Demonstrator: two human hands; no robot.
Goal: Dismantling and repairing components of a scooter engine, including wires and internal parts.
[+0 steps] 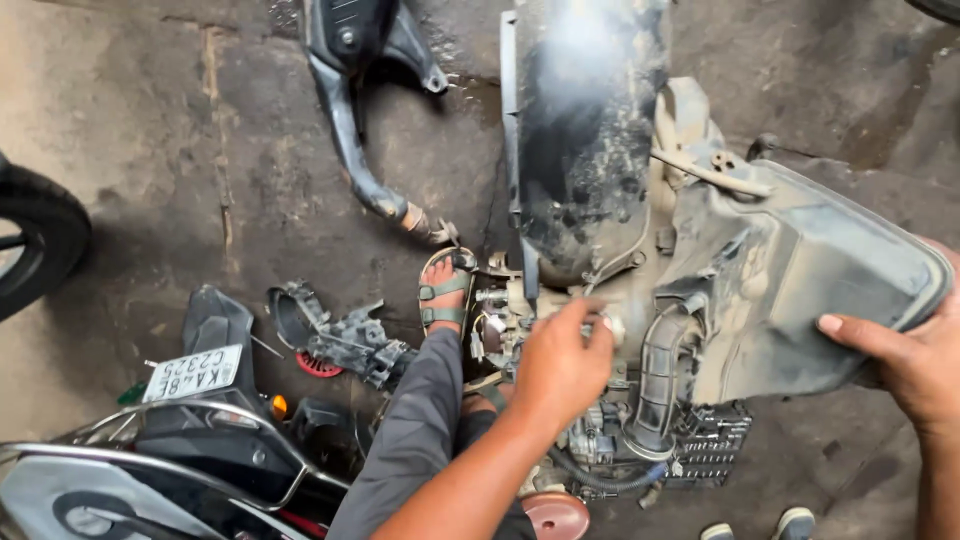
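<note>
Left hand (562, 362) grip pinching small hidden part; right hand (915, 365), cut off, grips dusty housing (790, 270).

A dust-coated grey plastic housing (800, 270) fills the right of the frame, its matt surface mottled with pale tan grime. Beside it, a black mudguard panel (585, 140) carries a whitish sheen of dust. A ribbed dark grey hose (655, 385) curves below, next to a black grid-patterned part (712, 445). The concrete floor (180, 150) is blotched brown and grey with oil stains. A tan sandal (445, 290) with olive-green straps shows above a charcoal trouser leg (420, 430). A white number plate (193, 372) with black characters sits by a glossy black-and-silver scooter body (120, 480). A red disc (318, 365) lies among black plastic fragments (350, 340); a black tyre (40, 240) edges the left.
</note>
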